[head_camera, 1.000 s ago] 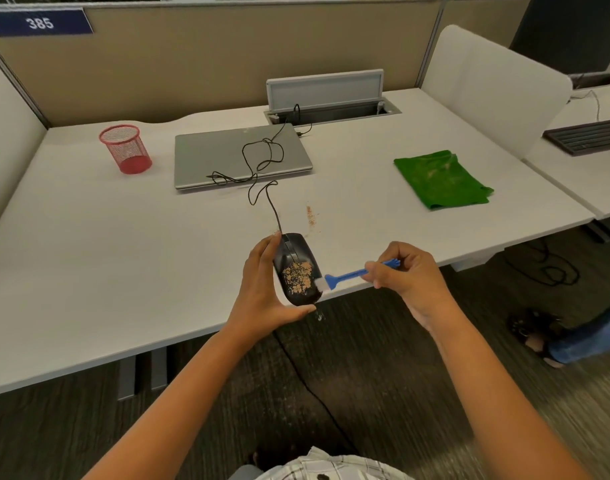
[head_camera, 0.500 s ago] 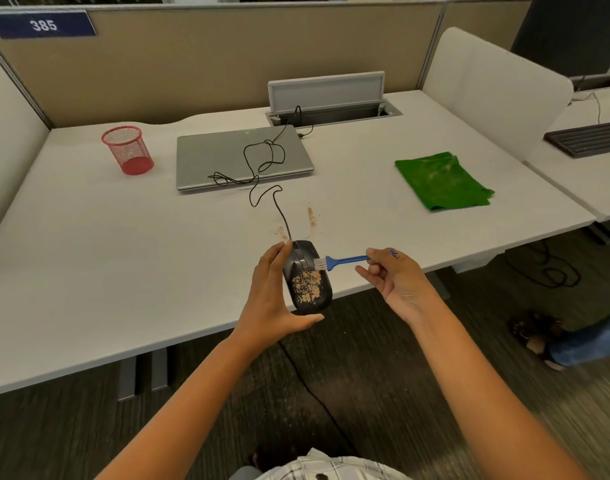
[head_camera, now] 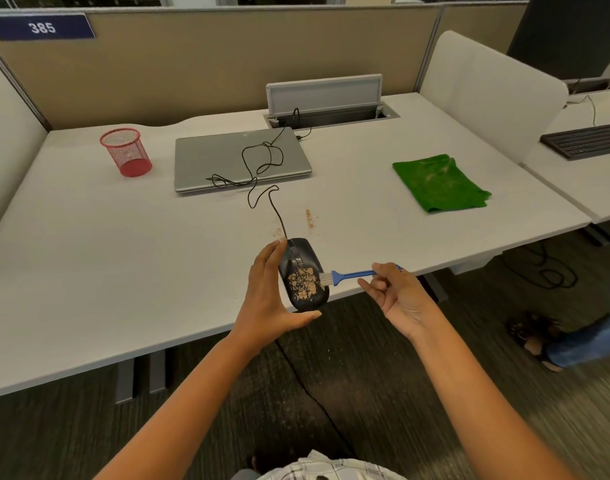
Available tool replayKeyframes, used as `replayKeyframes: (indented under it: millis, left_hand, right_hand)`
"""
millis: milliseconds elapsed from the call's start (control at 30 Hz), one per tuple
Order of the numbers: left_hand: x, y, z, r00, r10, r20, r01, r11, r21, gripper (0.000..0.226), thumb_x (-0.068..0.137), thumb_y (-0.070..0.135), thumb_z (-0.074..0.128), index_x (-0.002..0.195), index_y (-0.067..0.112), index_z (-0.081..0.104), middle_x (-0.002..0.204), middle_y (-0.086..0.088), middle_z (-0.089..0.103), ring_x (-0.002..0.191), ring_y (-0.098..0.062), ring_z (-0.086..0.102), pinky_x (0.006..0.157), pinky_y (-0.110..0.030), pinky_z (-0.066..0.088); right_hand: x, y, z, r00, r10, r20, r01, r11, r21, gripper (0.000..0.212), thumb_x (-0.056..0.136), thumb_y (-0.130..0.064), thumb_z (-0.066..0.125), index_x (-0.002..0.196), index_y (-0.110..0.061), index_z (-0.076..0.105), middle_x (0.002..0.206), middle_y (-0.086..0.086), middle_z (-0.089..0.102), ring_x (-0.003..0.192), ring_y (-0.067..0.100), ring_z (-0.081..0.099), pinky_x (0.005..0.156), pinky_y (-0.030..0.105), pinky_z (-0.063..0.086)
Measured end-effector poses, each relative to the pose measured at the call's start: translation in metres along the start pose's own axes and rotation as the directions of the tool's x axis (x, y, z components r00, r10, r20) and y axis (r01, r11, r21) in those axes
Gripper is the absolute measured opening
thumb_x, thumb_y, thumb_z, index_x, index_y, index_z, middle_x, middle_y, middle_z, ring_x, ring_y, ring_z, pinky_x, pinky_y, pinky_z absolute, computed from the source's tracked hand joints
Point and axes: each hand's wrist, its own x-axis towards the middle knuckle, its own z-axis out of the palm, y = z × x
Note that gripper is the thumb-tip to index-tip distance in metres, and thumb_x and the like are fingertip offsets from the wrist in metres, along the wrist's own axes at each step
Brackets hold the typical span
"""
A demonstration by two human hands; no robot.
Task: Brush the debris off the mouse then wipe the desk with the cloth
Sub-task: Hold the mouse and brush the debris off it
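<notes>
The white desk [head_camera: 89, 271] fills most of the view, with beige partition panels [head_camera: 227, 64] behind it. At the far middle lies a closed grey laptop [head_camera: 227, 161], and the black mouse cable [head_camera: 262, 168] makes loops over its lid and runs toward the near edge. On the right side lies the green cloth [head_camera: 438, 183], flat and well apart from both hands. A red mesh cup [head_camera: 126, 152] stands upright at the far left. The left hand [head_camera: 272, 299] holds the black mouse [head_camera: 303, 275] above the near edge of the desk, fingers on its left side and thumb under its near end. A patch of brown debris [head_camera: 303, 284] covers the back of the mouse. The right hand [head_camera: 397, 299] pinches the handle of the small blue brush [head_camera: 352, 274] between thumb and fingers; its white bristles touch the right side of the mouse, next to the debris. Some brown crumbs [head_camera: 309, 218] lie on the desk just beyond the mouse.
</notes>
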Motion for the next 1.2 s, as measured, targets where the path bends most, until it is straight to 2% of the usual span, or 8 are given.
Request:
replayKeyframes:
  millis: [133,267,500,633,833,1033,1200]
  left_hand:
    - [-0.001,-0.002,-0.001,1.0,-0.016,-0.001,0.016,1.0,-0.004,0.111,0.056,0.059,0.074,0.138,0.048,0.0,0.145,0.014,0.01,0.135,-0.005,0.013,0.105,-0.019,0.016]
    - [0.0,-0.001,0.0,1.0,-0.02,-0.008,0.019,1.0,-0.007,0.11,0.056,0.06,0.073,0.138,0.046,0.001,0.148,0.003,0.017,0.135,-0.01,0.017,0.106,-0.026,0.02]
    - [0.008,-0.002,0.002,0.999,-0.03,-0.029,0.03,1.0,-0.003,0.11,0.055,0.058,0.075,0.137,0.047,0.002,0.149,-0.004,0.02,0.132,-0.007,0.018,0.105,-0.023,0.02]
    - [0.013,0.001,0.006,0.999,-0.023,-0.024,0.023,1.0,-0.015,0.11,0.055,0.059,0.074,0.137,0.048,0.001,0.149,-0.002,0.02,0.133,-0.007,0.019,0.104,-0.019,0.019]
    - [0.015,0.002,0.007,1.0,-0.024,-0.015,0.024,1.0,-0.01,0.11,0.054,0.058,0.075,0.137,0.045,0.004,0.149,-0.003,0.019,0.135,-0.015,0.021,0.106,-0.027,0.022]
    - [0.015,0.002,0.007,0.999,-0.038,-0.005,0.038,0.999,-0.007,0.109,0.054,0.057,0.075,0.137,0.043,0.006,0.149,-0.004,0.02,0.134,-0.013,0.02,0.105,-0.026,0.02]
    - [0.011,0.001,0.004,1.0,-0.027,0.006,0.027,1.0,-0.007,0.111,0.055,0.053,0.079,0.138,0.04,0.007,0.149,-0.005,0.019,0.135,-0.016,0.02,0.108,-0.033,0.022]
  right_hand:
    - [-0.002,0.001,-0.002,0.999,-0.002,0.04,-0.001,0.998,0.07,0.017,0.082,0.0,0.057,0.068,-0.009,0.054,0.046,-0.002,0.048,0.041,0.004,0.048,0.063,0.028,0.058]
    - [-0.003,0.004,0.001,0.997,-0.022,0.074,0.022,1.0,0.003,0.017,0.083,0.0,0.057,0.069,-0.009,0.054,0.048,-0.001,0.052,0.044,0.005,0.052,0.065,0.028,0.058]
    - [-0.008,0.001,-0.002,0.988,-0.09,0.124,0.088,0.996,0.02,0.026,0.075,-0.002,0.062,0.053,-0.015,0.058,0.046,0.0,0.051,0.044,0.006,0.052,0.066,0.029,0.058]
    - [-0.008,0.002,-0.002,0.983,-0.114,0.141,0.127,0.988,-0.084,0.036,0.082,-0.001,0.059,0.05,-0.017,0.06,0.047,0.0,0.053,0.048,0.007,0.055,0.068,0.027,0.057]
    - [-0.007,-0.002,-0.004,0.97,-0.163,0.177,0.169,0.986,-0.016,0.026,0.07,-0.008,0.065,0.049,-0.019,0.056,0.046,-0.002,0.052,0.047,0.006,0.053,0.07,0.028,0.057]
    - [-0.004,0.0,0.001,0.974,-0.158,0.161,0.177,0.978,-0.112,0.036,0.082,-0.001,0.059,0.05,-0.019,0.057,0.045,-0.001,0.053,0.047,0.007,0.054,0.07,0.028,0.057]
    - [0.001,-0.003,0.002,0.977,-0.168,0.128,0.174,0.984,-0.038,0.041,0.084,0.0,0.057,0.048,-0.02,0.054,0.043,-0.002,0.05,0.044,0.006,0.052,0.068,0.028,0.057]
